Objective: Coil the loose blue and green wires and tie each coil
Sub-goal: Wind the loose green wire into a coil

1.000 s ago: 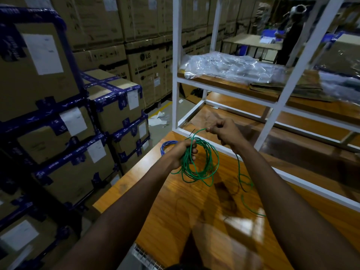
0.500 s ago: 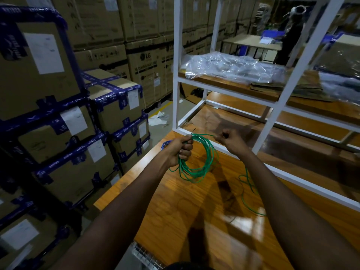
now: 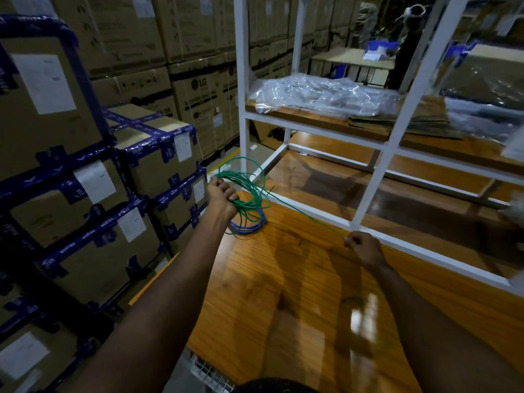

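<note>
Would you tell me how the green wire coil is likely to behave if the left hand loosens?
The green wire coil looks springy: its loops already splay unevenly from the left hand, so they would probably spread. It seems light, hanging from one fist.

1. Left hand (image 3: pixel 221 194) closes around the green wire (image 3: pixel 249 191); the strands inside the fist are hidden.
2. Blue wire (image 3: pixel 249 226) lies partly behind the green loops and the left wrist.
3. Right hand (image 3: pixel 364 249): pinch point on the strand too small to resolve.
4. Right edge blurred; plastic sheet (image 3: pixel 320 95) contents unreadable.
5. Cardboard boxes (image 3: pixel 158 154) cut off at left.
</note>
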Motion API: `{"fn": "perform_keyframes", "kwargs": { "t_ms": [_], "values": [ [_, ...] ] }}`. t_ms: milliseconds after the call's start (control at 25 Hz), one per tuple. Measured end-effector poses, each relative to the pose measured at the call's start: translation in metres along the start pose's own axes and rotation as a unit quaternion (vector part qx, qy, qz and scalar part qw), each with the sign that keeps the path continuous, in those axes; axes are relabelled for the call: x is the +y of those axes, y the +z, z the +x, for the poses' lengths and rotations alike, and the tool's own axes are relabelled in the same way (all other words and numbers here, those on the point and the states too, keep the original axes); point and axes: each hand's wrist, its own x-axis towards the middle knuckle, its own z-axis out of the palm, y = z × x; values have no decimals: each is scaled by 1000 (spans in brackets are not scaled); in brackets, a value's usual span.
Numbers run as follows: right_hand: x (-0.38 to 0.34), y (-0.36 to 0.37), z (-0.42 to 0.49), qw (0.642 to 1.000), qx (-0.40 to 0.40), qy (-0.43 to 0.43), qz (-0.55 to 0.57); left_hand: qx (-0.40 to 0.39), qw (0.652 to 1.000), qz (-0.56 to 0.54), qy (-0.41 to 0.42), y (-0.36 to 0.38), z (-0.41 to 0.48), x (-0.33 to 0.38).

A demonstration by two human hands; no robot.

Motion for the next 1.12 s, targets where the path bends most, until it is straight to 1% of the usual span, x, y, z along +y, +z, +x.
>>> {"fn": "perform_keyframes", "kwargs": {
  "t_ms": [80,120,160,200,240,280,320,360,400,440,480,520,560,640,720,800,840,920,1000,1120],
  "values": [
    [6,-7,-1,997,80,19,11,9,1000,-3,19,1,3,4],
    [7,-9,1,991,125,42,11,5,1000,12,23,2,3,4],
    [5,-11,1,985,154,74,7,-2,999,41,26,2,3,2],
    [3,-11,3,981,158,113,-6,-11,997,77,27,3,2,-3],
    [-1,-12,5,981,134,138,-41,-19,993,116,29,5,1,-9],
    [-5,-13,6,982,77,144,-97,-26,987,156,36,6,-2,-15],
    [-10,-12,8,979,-3,132,-153,-32,979,197,48,7,-5,-21],
    [-14,-10,11,971,-94,105,-194,-36,969,235,61,9,-7,-26],
    [-17,-7,12,957,-190,76,-204,-39,960,267,75,10,-8,-29],
    [-23,-3,13,943,-279,55,-171,-39,951,294,86,11,-9,-32],
    [-31,-1,11,927,-356,50,-107,-38,943,318,94,12,-9,-33],
    [-41,1,9,907,-414,51,-49,-39,933,344,97,12,-8,-34],
    [-55,0,5,887,-460,46,-8,-40,923,370,99,12,-8,-35],
    [-84,-3,1,860,-508,17,38,-51,899,426,86,11,-9,-37],
    [-111,-5,3,853,-513,-11,96,-78,872,479,63,9,-14,-42],
    [-129,-4,9,848,-498,-33,175,-108,858,502,26,5,-19,-49],
    [-135,-3,12,854,-478,-40,200,-118,855,505,1,3,-21,-52],
    [-140,0,18,878,-420,-43,223,-140,851,503,-46,-1,-26,-57],
    [-145,3,20,899,-367,-29,236,-163,845,503,-79,-5,-31,-60],
    [-147,4,22,920,-308,-14,243,-186,827,517,-119,-8,-35,-59]
  ]
}}
